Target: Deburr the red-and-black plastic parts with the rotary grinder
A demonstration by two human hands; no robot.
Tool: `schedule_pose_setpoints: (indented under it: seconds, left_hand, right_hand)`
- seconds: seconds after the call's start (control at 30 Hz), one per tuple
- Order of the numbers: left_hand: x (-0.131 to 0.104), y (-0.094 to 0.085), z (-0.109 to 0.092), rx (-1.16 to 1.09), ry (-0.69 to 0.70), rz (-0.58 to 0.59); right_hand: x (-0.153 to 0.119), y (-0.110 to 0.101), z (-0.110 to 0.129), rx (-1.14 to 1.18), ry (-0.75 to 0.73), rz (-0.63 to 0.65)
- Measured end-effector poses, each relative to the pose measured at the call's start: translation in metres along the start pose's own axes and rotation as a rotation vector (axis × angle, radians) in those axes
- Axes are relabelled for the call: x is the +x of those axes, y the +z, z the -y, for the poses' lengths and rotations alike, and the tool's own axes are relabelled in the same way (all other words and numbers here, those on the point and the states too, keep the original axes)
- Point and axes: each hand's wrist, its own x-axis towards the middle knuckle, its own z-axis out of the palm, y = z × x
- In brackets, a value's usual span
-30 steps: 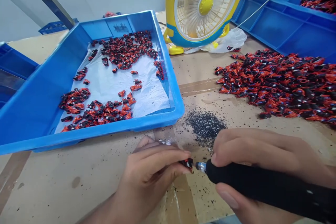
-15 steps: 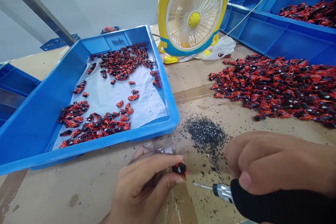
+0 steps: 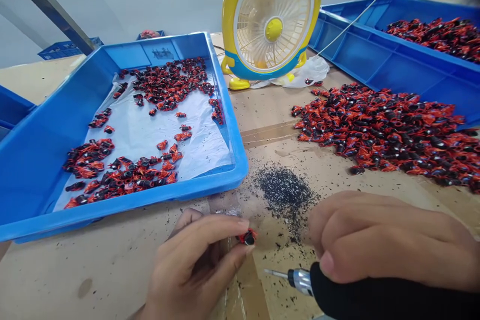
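Observation:
Between thumb and forefinger, my left hand (image 3: pixel 198 260) pinches a small red and black part (image 3: pixel 247 237), its round black end facing up and outward. My right hand (image 3: pixel 390 240) is wrapped round a black-handled tool (image 3: pixel 356 292) with a silver collar and a thin metal tip. That tip points left, a little below and to the right of the part, not touching it. Behind the hands lies a pile of fine black shavings (image 3: pixel 287 190) on the brown work surface (image 3: pixel 123 260).
At left, a blue tray (image 3: pixel 240 160) holds many red and black parts on a white sheet. A yellow and blue fan (image 3: pixel 273 30) stands at the back. To the right lies a heap of similar parts (image 3: pixel 382 130), before a blue bin (image 3: pixel 408 67).
The whole view has shifted slightly, so most things sit further left. The part in my left hand has turned a little, and the tool is still in my right hand.

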Motion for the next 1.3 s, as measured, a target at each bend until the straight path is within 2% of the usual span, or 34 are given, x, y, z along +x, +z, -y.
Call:
schedule_pose_setpoints:
  seconds: [0.23,0.33,0.6,0.73,0.93,1.13,1.3]
  left_hand:
    - [0.002,-0.001,-0.001,-0.084,-0.073,-0.017]
    - [0.003,-0.003,-0.003,-0.109,-0.133,-0.020]
    - [0.003,0.002,-0.003,-0.160,-0.200,-0.045]
    - [0.005,0.000,-0.005,-0.108,-0.179,-0.040]
    - [0.007,0.001,-0.006,-0.087,-0.133,-0.008]
    - [0.006,0.002,-0.006,-0.059,-0.123,-0.009]
    - [0.006,0.001,-0.010,-0.102,-0.129,-0.007]
  right_hand:
    - [-0.006,0.010,0.004,0.154,0.089,-0.085]
    - [-0.009,0.015,0.003,0.152,0.117,-0.133]
    - [-0.005,0.014,0.007,0.074,0.141,-0.129]
    - [-0.006,0.007,0.003,0.022,0.042,-0.032]
    - [-0.007,-0.004,-0.003,-0.041,0.016,0.020]
    - [-0.002,-0.011,-0.002,0.128,0.055,0.079]
    - [-0.003,0.000,0.004,0.177,0.105,-0.054]
